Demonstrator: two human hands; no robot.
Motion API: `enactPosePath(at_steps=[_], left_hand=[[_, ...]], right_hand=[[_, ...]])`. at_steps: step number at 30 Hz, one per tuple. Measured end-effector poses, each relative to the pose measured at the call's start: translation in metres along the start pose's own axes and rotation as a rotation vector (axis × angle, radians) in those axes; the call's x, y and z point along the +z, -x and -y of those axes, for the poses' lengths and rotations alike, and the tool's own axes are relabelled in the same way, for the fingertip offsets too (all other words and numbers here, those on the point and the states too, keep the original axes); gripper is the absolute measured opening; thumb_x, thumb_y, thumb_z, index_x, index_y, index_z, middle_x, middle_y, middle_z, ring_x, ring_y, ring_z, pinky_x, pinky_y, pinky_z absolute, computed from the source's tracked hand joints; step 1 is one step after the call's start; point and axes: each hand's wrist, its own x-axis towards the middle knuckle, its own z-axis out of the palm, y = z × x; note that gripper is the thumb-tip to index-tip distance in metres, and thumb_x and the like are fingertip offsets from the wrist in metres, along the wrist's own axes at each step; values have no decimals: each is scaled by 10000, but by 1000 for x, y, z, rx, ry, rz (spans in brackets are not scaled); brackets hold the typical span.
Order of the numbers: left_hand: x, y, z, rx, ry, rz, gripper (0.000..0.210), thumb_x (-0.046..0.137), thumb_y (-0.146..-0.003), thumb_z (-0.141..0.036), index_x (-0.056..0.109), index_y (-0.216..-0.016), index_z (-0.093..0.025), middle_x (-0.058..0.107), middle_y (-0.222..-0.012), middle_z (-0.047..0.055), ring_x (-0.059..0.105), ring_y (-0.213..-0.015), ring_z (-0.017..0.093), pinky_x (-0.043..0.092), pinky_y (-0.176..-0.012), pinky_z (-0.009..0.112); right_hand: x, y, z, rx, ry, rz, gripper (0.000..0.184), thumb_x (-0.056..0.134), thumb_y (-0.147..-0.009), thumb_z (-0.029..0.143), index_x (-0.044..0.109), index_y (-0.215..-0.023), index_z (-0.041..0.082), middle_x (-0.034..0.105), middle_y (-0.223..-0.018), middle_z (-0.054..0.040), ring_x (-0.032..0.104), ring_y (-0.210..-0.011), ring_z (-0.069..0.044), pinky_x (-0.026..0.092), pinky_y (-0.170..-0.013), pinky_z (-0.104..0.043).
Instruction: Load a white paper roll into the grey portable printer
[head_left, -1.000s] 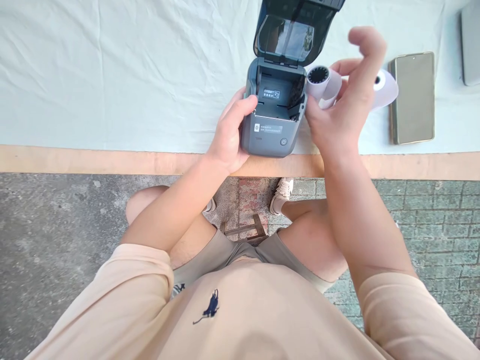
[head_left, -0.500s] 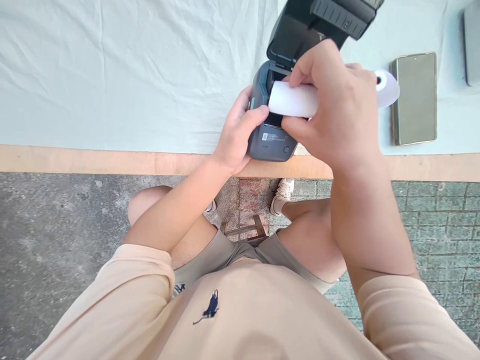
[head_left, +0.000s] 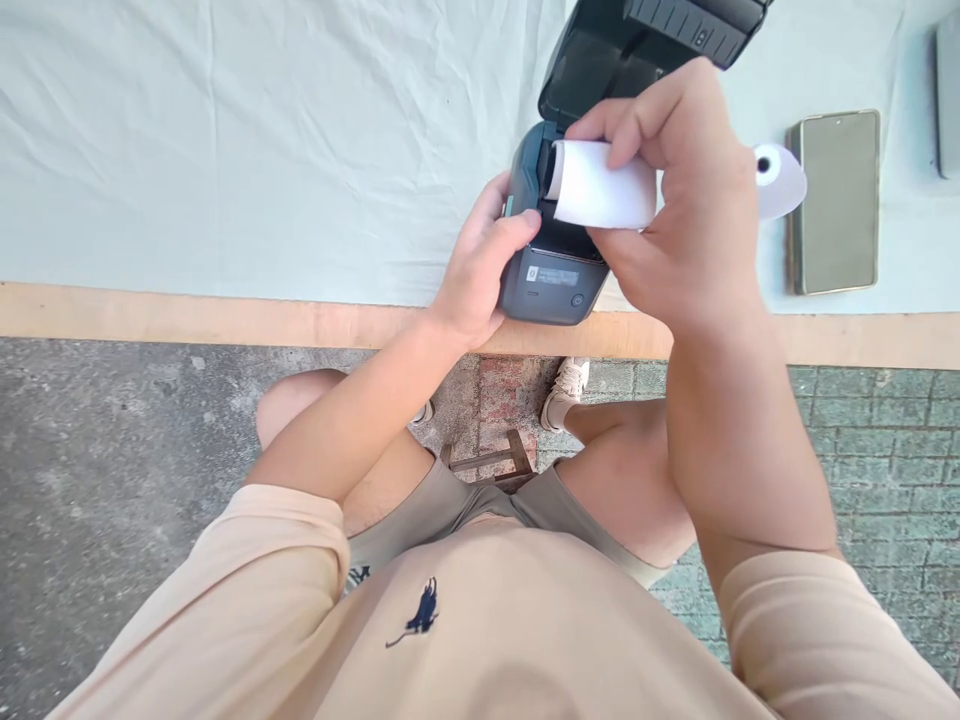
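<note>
A dark label printer (head_left: 553, 295) stands at the table's near edge with its lid (head_left: 600, 60) swung up and back. My left hand (head_left: 484, 255) is wrapped round the printer's left side, the thumb resting on the rim of its paper bay. Between the thumb and fingers of my right hand (head_left: 686, 200) is a white paper strip (head_left: 604, 187), curved and lying over the open bay. Part of the strip is hidden by my fingers. A white paper roll with a dark core (head_left: 780, 180) shows beyond my right hand; whether it joins the strip is hidden.
On the pale cloth (head_left: 300, 150) to the right lies a phone (head_left: 836, 200) atop a similarly sized block. A grey object (head_left: 949, 100) is cut off at the far right. The table's bare wooden edge (head_left: 225, 315) runs along the front, above my knees.
My right hand has shifted slightly up and right, drawing the strip's left end back from my left thumb. The strip now shows more of its curl. My left hand still holds the printer.
</note>
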Motion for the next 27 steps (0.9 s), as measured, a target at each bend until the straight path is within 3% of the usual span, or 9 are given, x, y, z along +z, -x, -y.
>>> enactPosePath(at_steps=[5,10,17,22,24,27], left_hand=[[-1,0,-1,-16,-8,4,119,560,-887,-284,575,-1002,-256,608,-801,-37,633,-752,122,521,-677,261],[-1,-2,-4,-22,-48,18,115,505,-889,-317,591,-942,-261,666,-843,-5,672,-1020,190,542,-794,281],[-4,-5,-3,3,19,91,302,422,-937,-400,629,-1034,-202,653,-859,13,680,-1110,198,584,-876,316],[-7,-5,-1,7,33,53,218,549,-885,-400,633,-989,-228,658,-812,13,701,-998,185,588,-827,278],[-8,-5,-1,-6,22,16,187,610,-852,-367,625,-982,-233,671,-852,9,702,-924,163,580,-815,256],[-7,-4,-2,-14,2,-9,194,647,-819,-251,607,-1008,-231,692,-936,-4,711,-956,159,577,-884,265]], right_hand=[[3,0,2,110,180,70,222,568,-748,85,465,-784,278,712,-1024,42,672,-1001,-278,390,-986,-576],[5,3,-5,16,148,21,69,647,-841,272,645,-773,280,701,-1003,-3,656,-958,-262,468,-895,-488],[10,10,-7,-15,155,-93,249,589,-900,489,715,-774,315,659,-819,-32,606,-1015,-299,327,-1058,-599],[16,13,-7,-33,228,-167,294,577,-890,508,685,-719,295,647,-786,-35,590,-951,-279,357,-1021,-587],[16,14,-7,-35,209,-120,257,612,-866,521,680,-749,303,642,-801,-37,586,-993,-292,379,-1000,-579],[13,18,-11,49,83,27,205,610,-873,519,674,-967,348,642,-889,-44,564,-1115,-308,456,-918,-525]])
